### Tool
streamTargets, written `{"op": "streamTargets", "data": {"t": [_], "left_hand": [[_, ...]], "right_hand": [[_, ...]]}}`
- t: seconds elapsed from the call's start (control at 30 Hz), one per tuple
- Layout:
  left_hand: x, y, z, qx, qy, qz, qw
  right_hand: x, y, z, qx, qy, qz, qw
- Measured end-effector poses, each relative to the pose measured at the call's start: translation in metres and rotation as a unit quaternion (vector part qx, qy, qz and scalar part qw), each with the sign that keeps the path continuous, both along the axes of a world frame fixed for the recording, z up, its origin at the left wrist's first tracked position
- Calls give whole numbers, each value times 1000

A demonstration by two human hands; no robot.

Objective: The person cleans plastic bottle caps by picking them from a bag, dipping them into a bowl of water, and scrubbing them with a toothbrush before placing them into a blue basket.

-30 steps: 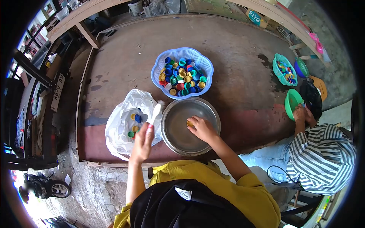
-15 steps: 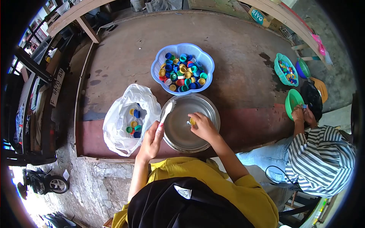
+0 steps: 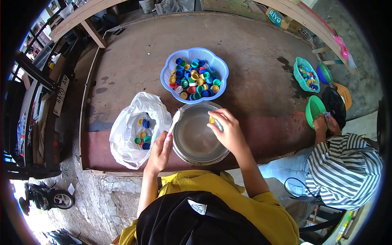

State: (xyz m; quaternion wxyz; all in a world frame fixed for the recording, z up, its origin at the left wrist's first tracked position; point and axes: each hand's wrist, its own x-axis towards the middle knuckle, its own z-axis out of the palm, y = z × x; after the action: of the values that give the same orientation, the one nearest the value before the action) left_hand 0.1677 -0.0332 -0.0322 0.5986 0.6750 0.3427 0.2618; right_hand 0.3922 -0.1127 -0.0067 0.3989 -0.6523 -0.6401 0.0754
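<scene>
My left hand (image 3: 159,155) is closed around the handle of a white brush (image 3: 175,119), its bristles pointing up over the left rim of a metal basin (image 3: 177,149) of water. Between the fingertips of my right hand (image 3: 228,128) is a yellow bottle cap (image 3: 212,119), held above the basin's right side. Just beyond stands a blue plastic basket (image 3: 166,77) full of bottle caps in several colours. To the left of the basin, an open white plastic bag (image 3: 122,149) holds several caps.
On the right, a co-worker in a striped top (image 3: 343,171) has both hands at a green bowl (image 3: 312,107). Near it are a turquoise basket (image 3: 299,76) of small coloured pieces and a black bag (image 3: 335,107). A wooden beam (image 3: 94,32) stands at the table's far left.
My right hand has risen from low inside the basin toward its upper right, carrying the yellow cap. The brush in my left hand has shifted only slightly.
</scene>
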Motion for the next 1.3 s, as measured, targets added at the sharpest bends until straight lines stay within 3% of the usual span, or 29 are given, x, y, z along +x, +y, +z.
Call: {"op": "streamTargets", "data": {"t": [0.07,0.1,0.2,0.37,0.5,0.57,0.6,0.83,0.97,1.07,1.2,1.3], "left_hand": [[-1,0,4,-19,20,6,1000],[-3,-1,1,-10,16,9,1000],[-5,3,-5,2,8,23,1000],[-8,4,-5,-14,0,29,999],[-7,3,0,-13,-3,32,999],[-6,3,-3,0,11,24,1000],[-6,4,-4,9,19,18,1000],[-7,4,-11,0,2,29,1000],[-3,4,-3,27,39,-6,999],[-6,7,-11,44,22,-5,999],[3,-5,9,42,76,-53,995],[11,-15,12,51,76,-128,987]], "right_hand": [[-2,-1,-39,-56,9,-7,998],[1,-3,-44,-83,-125,30,988],[2,-10,-46,-74,-21,15,997],[1,-10,30,29,-51,-15,998],[-5,-3,14,91,36,-7,995],[-2,-6,-46,-43,0,25,999],[-7,-6,-47,-97,-43,49,993],[-20,-13,-2,-5,-5,-20,1000],[-10,-12,-58,-103,-68,48,991],[-16,-14,-37,-20,48,-4,999],[-14,-14,-42,-28,180,-6,983],[-18,-15,-38,-3,153,-16,988]]}}
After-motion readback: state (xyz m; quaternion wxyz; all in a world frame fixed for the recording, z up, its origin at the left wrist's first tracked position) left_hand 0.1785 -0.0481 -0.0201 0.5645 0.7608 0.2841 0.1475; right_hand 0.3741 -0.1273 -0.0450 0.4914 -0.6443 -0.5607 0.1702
